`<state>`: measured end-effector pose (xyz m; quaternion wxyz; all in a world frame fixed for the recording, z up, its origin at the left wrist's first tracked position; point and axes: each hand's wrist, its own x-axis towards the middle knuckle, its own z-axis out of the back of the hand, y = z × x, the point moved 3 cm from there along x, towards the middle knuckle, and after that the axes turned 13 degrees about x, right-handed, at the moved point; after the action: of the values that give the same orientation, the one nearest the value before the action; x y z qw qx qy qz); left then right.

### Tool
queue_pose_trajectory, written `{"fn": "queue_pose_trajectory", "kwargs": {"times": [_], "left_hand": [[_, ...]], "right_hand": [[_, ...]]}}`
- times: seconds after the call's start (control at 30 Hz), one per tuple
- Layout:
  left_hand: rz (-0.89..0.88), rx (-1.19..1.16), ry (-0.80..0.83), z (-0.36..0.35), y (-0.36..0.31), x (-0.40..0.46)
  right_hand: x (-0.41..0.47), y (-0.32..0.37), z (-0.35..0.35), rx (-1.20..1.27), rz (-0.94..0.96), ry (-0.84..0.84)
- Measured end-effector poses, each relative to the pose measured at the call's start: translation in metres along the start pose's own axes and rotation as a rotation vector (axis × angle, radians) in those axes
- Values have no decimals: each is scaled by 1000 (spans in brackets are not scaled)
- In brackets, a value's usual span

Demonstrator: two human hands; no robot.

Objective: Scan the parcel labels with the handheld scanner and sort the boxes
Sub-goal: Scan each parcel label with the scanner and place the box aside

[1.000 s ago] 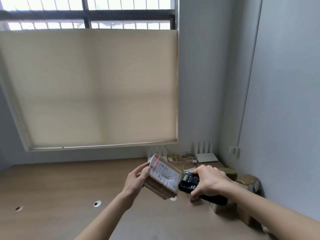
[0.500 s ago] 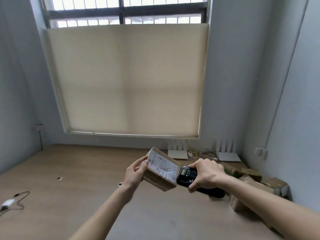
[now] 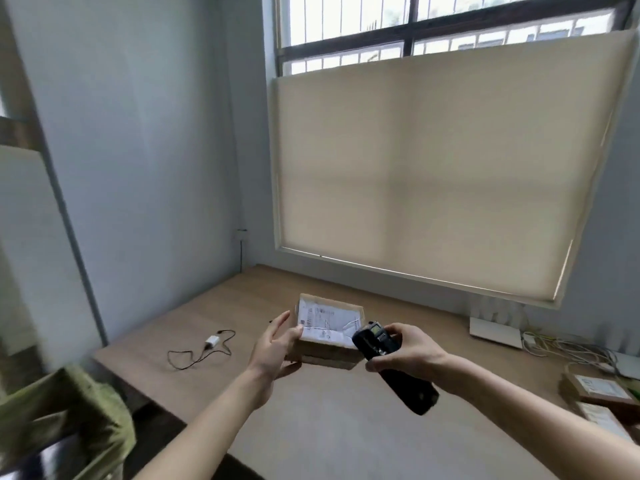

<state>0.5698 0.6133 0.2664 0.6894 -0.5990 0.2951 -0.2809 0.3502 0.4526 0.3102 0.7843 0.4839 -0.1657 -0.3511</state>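
Head view: labelled box (image 3: 328,332) in left hand (image 3: 275,344)

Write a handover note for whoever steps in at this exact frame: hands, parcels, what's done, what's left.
Left hand holds the small box above the desk, label facing up. Right hand grips the black scanner, beside the box; no beam shows on the label. Two labelled boxes lie at the desk's right edge. Whether this label is scanned cannot be told. Left: place this box, then handle the others.
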Motion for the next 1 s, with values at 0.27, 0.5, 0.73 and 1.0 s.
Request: {"fn": "queue_pose_trajectory", "kwargs": {"times": [0.27, 0.5, 0.73, 1.0], "left_hand": [[112, -21, -88, 216, 48, -47], [192, -13, -466, 368, 107, -91], [271, 17, -621, 476, 169, -103], [419, -13, -694, 557, 251, -42]], "right_hand": [[37, 95, -211, 217, 118, 261], [62, 147, -375, 201, 156, 513], [108, 171, -525, 184, 140, 718], [202, 145, -677, 52, 34, 821]]}}
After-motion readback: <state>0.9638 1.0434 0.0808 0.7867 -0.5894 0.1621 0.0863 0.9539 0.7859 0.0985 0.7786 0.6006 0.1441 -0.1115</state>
